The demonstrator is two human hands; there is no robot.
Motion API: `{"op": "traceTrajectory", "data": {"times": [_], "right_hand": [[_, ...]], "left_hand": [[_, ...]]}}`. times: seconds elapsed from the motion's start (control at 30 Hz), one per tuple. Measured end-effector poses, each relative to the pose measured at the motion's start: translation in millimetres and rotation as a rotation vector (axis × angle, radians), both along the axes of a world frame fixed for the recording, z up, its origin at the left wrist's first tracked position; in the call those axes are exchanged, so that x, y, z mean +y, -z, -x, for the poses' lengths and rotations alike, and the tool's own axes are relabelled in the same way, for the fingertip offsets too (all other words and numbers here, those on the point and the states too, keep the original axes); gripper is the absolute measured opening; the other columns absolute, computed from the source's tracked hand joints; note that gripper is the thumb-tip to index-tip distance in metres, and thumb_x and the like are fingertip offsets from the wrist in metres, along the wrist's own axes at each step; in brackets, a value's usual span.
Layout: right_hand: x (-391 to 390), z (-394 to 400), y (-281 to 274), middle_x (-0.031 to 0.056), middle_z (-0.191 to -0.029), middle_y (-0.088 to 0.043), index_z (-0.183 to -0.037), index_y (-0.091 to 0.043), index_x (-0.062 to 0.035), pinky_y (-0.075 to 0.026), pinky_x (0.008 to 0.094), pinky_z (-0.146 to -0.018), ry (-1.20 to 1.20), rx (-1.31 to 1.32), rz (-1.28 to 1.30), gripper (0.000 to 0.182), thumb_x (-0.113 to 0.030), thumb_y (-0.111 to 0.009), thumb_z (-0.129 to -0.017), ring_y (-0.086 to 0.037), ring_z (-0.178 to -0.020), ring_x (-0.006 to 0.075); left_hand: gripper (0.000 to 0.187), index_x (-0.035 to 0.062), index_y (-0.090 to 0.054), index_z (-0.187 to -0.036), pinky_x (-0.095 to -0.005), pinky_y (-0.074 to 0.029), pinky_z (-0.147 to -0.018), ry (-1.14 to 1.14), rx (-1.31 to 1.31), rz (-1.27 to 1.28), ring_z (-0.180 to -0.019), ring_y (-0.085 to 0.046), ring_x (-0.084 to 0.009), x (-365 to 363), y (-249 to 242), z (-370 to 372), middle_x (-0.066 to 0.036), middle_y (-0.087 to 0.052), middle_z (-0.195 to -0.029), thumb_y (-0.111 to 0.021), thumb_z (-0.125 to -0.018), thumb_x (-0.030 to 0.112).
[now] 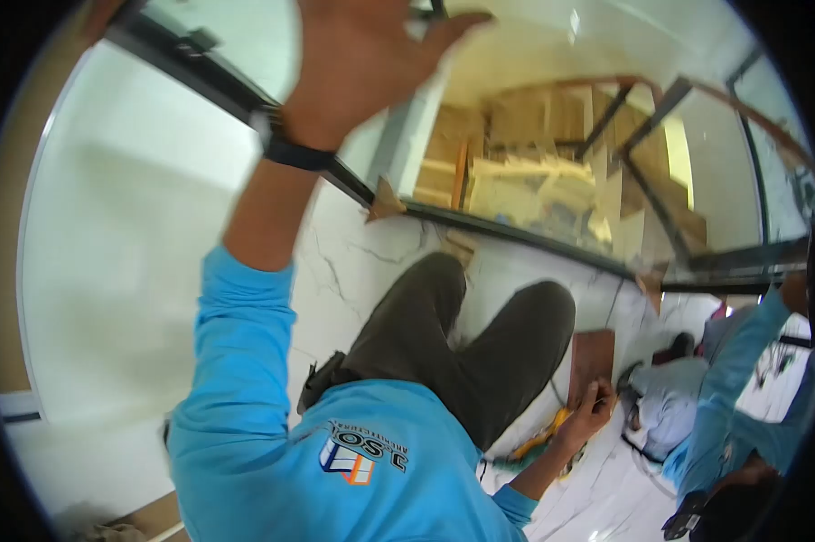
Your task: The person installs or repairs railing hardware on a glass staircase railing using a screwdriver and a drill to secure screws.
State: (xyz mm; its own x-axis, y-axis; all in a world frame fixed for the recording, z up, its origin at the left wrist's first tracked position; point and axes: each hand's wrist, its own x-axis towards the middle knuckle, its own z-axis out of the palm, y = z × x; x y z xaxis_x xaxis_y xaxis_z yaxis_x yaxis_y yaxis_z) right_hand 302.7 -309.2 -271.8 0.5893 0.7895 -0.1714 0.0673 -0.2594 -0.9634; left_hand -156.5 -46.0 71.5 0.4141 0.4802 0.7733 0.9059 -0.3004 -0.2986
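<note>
My left hand (362, 68) is raised at the top of the view, in front of the dark-framed glass panel (398, 135). Its thumb is stretched away from the palm, and the other fingertips run out of view. A dark watch (299, 154) is on that wrist. Lower down on the right, my right hand (593, 411) has thumb and fingers curled together; what they pinch, if anything, I cannot tell. Beside it stands a brown rectangular piece (593, 361). Below that hand, partly covered by it, is a yellow and green object (548, 438) on the floor.
The dark bottom rail (516, 233) crosses in front of my knees, with cardboard pieces (386, 200) at it. Beyond the glass are wooden stairs (534, 117) and loose boards. A co-worker in blue sleeves (742, 361) sits close on the right. The floor (322, 262) is white and veined.
</note>
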Motion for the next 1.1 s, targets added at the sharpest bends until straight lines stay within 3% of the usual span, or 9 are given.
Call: {"op": "traceTrajectory", "data": {"times": [0.07, 0.1, 0.13, 0.17, 0.2, 0.33, 0.6, 0.93, 1.1], "right_hand": [[81, 53, -66, 0.0032, -0.107, -0.067, -0.111, -0.066, -0.0031, -0.048, 0.0272, -0.081, -0.231, 0.070, -0.420, 0.018, -0.009, -0.072, -0.095, -0.059, -0.090, 0.0118], [117, 81, -106, 0.0058, -0.108, -0.065, -0.108, -0.064, -0.0022, -0.046, 0.0248, -0.083, -0.293, 0.101, -0.453, 0.016, -0.007, -0.071, -0.095, -0.056, -0.093, 0.0110], [146, 121, -163, 0.0062, -0.105, -0.065, -0.107, -0.064, -0.0013, -0.046, 0.0252, -0.083, -0.374, 0.042, -0.621, 0.013, -0.005, -0.068, -0.096, -0.057, -0.094, 0.0119], [178, 136, -195, 0.0068, -0.105, -0.065, -0.106, -0.063, -0.0009, -0.046, 0.0255, -0.084, -0.552, 0.012, -0.785, 0.011, -0.002, -0.067, -0.096, -0.057, -0.095, 0.0125], [209, 150, -214, 0.0063, -0.105, -0.064, -0.107, -0.062, -0.0008, -0.046, 0.0256, -0.084, -0.581, -0.176, -0.895, 0.011, 0.000, -0.065, -0.096, -0.056, -0.094, 0.0124], [254, 256, -315, 0.0049, -0.106, -0.064, -0.110, -0.058, -0.0033, -0.046, 0.0239, -0.086, -0.707, 0.074, -1.027, 0.018, -0.001, -0.069, -0.097, -0.057, -0.094, 0.0097], [267, 293, -335, 0.0031, -0.102, -0.061, -0.108, -0.054, -0.0058, -0.047, 0.0246, -0.087, -0.732, 0.090, -1.015, 0.021, 0.000, -0.070, -0.096, -0.057, -0.093, 0.0099], [268, 287, -338, 0.0022, -0.103, -0.058, -0.106, -0.054, -0.0068, -0.046, 0.0263, -0.090, -0.883, 0.034, -0.970, 0.018, 0.000, -0.067, -0.096, -0.056, -0.097, 0.0102], [264, 294, -339, 0.0019, -0.094, -0.060, -0.099, -0.055, -0.0089, -0.041, 0.0211, -0.066, -0.741, 0.023, -0.977, 0.007, -0.011, -0.061, -0.100, -0.052, -0.075, 0.0073]], "left_hand": [[0.087, 0.0128, -0.038, -0.155, -0.0604, -0.039, -0.111, 0.036, -0.062, -0.031, -0.147, -0.035, -0.0437, -2, 2, -13, -0.020, -0.029, -0.163, -0.080, -0.080, 0.028], [0.088, 0.0121, -0.038, -0.154, -0.0620, -0.039, -0.110, 0.049, -0.086, -0.045, -0.147, -0.034, -0.0455, -3, 6, -20, -0.020, -0.028, -0.164, -0.081, -0.079, 0.029], [0.077, 0.0181, -0.059, -0.145, -0.0590, -0.036, -0.109, 0.137, -0.194, -0.051, -0.142, -0.041, -0.0464, -4, 12, -25, -0.017, -0.044, -0.159, -0.083, -0.074, 0.035], [0.082, 0.0139, -0.055, -0.145, -0.0541, -0.024, -0.119, 0.125, -0.148, -0.090, -0.153, -0.028, -0.0387, -1, 13, -23, -0.015, -0.032, -0.167, -0.083, -0.074, 0.041], [0.079, 0.0150, -0.055, -0.144, -0.0550, -0.026, -0.118, 0.188, -0.175, -0.108, -0.152, -0.031, -0.0412, -1, 12, -22, -0.016, -0.034, -0.166, -0.082, -0.075, 0.041], [0.060, 0.0104, -0.053, -0.138, -0.0594, -0.030, -0.116, 0.393, -0.337, 0.019, -0.153, -0.028, -0.0453, -18, 3, -4, -0.021, -0.034, -0.164, -0.070, -0.083, 0.027], [0.039, 0.0113, -0.060, -0.124, -0.0575, -0.029, -0.121, 0.607, -0.404, 0.042, -0.156, -0.025, -0.0399, -11, 10, 6, -0.015, -0.045, -0.157, -0.073, -0.088, 0.019], [0.017, 0.0095, -0.068, -0.111, -0.0541, -0.030, -0.123, 0.602, -0.512, 0.040, -0.148, -0.042, -0.0292, -11, 14, 0, -0.005, -0.071, -0.118, -0.065, -0.095, 0.014], [0.017, 0.0065, -0.069, -0.108, -0.0485, -0.040, -0.119, 0.549, -0.598, -0.010, -0.141, -0.050, -0.0300, -13, 20, 18, -0.009, -0.072, -0.114, -0.067, -0.092, 0.008]]}}
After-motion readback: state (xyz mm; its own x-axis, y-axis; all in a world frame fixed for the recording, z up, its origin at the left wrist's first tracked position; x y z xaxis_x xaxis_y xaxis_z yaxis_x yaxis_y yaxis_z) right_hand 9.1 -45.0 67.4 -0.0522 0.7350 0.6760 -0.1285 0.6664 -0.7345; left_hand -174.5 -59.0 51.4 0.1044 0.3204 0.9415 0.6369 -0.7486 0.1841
